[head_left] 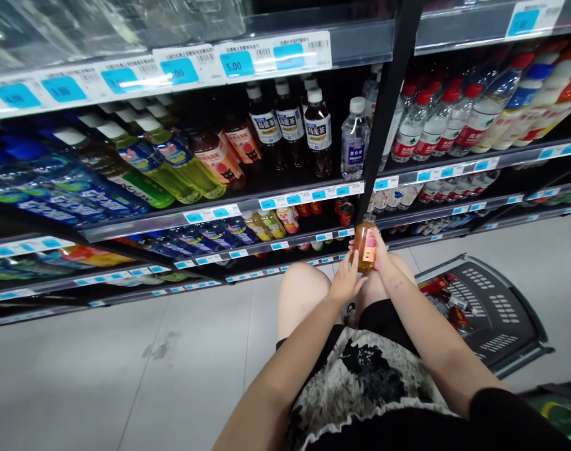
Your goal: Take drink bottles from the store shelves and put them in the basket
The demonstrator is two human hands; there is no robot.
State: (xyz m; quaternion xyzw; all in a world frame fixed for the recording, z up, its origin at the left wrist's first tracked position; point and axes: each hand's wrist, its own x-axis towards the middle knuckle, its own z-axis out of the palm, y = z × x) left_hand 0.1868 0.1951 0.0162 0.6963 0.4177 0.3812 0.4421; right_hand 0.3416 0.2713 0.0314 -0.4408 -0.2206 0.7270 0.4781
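Between my two hands, just above my knees, is a bottle of amber drink (364, 247) with an orange and pink label. My right hand (380, 249) is wrapped round its right side. My left hand (346, 275) holds it from the left, near the lower part. The bottle stands roughly upright, in front of the lower shelves. Similar orange-labelled bottles (215, 156) lean on the shelf ahead, beside dark tea bottles (317, 131) with white caps. A clear bottle with a purple label (354, 141) stands by the shelf post.
A dark shopping basket (492, 307) with several packaged items sits on the floor to my right. Shelves of bottled drinks stretch across the front, with price strips (308, 195) along their edges. Red-capped water bottles (431, 119) fill the right bay. Pale tiled floor (191, 369) lies to my left.
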